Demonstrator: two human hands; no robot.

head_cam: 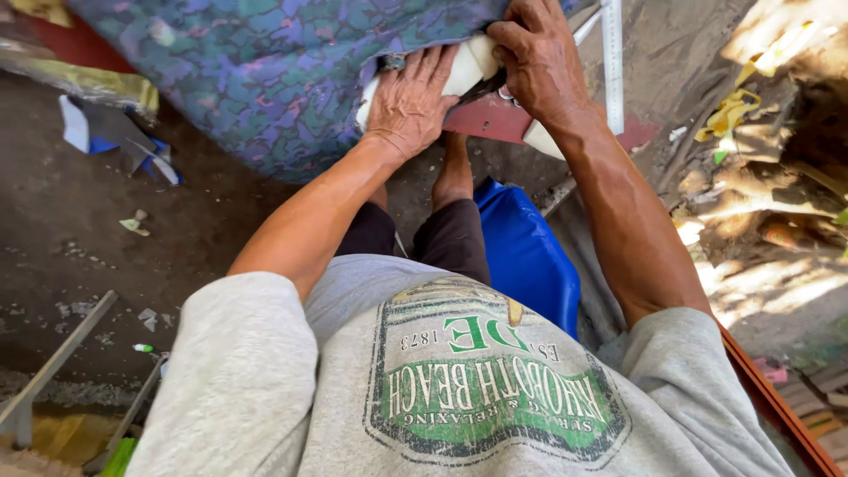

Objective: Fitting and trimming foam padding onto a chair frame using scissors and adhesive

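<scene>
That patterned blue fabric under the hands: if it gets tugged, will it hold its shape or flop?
Probably floppy: the patterned fabric drapes and curves over the white padding rather than lying flat. It likely slides unless pinned; the left hand presses flat on it. The right hand grips near its edge, suggesting it needs holding taut.

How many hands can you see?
2. The left hand presses flat on the white padding beside the patterned blue fabric. The right hand grips at the padding's edge, holding dark scissors.
</scene>
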